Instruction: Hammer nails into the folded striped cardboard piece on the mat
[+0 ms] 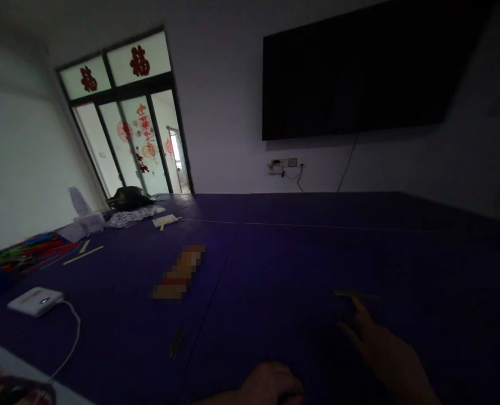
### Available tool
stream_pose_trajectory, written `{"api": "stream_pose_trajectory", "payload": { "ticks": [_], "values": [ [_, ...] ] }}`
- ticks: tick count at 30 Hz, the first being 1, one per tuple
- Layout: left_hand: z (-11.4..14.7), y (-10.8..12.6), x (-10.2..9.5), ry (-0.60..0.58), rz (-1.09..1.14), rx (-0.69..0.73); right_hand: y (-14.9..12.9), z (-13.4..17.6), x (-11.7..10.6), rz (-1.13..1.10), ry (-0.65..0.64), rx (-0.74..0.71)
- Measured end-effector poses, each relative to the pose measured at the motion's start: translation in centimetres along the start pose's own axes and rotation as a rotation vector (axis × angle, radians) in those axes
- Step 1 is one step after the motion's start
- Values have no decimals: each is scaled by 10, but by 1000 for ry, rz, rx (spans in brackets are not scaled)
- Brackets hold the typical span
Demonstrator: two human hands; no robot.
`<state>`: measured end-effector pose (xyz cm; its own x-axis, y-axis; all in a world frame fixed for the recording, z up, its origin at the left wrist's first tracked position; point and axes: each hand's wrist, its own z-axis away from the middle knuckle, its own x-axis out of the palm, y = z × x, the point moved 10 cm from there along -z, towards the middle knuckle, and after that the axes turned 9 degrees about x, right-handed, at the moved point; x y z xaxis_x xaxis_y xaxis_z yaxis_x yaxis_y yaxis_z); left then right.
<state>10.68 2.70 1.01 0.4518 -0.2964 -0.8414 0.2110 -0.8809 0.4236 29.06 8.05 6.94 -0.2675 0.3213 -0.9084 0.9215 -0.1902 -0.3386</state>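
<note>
My right hand (383, 346) reaches over the dark blue tabletop (275, 281) at the lower right. Its index finger is stretched out to a thin, flat, pale strip (357, 295) and its tip touches the near edge. The thumb stands apart from that finger; the other fingers are in shadow. At the bottom middle my left hand (271, 385) rests on the table with fingers curled in. Whatever lies inside them, if anything, is hidden. Left of it is a small bundle of thin dark metal rods (178, 342).
A blurred-out orange-brown item (180, 275) lies left of centre. A white box (36, 301) with a cable is at the left. Beyond it are colourful strips (43, 253), a clear plastic container (85, 222) and a black bag (127, 198). A large screen (351, 73) hangs on the wall.
</note>
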Motion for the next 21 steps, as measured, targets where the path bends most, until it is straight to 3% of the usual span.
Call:
{"api": "stream_pose_trajectory", "payload": {
  "ticks": [4,8,11,15,17,18,21],
  "values": [
    [0,-2,-5,20,93,-107,-74,40,36,10,-21,-219],
    [-1,-5,-27,121,213,-242,-98,60,69,-72,-131,-368],
    [13,-29,-88,361,189,-388,-92,59,75,-133,-179,-346],
    [79,-93,-208,742,-49,-707,-93,57,67,-160,-192,-325],
    [125,-128,-255,781,-231,-977,-95,59,67,-147,-224,-322],
    [148,-144,-271,736,-335,-1144,-96,59,67,-135,-241,-320],
    [189,-175,-296,689,-422,-1348,-97,59,71,-97,-277,-320]
  ]
}}
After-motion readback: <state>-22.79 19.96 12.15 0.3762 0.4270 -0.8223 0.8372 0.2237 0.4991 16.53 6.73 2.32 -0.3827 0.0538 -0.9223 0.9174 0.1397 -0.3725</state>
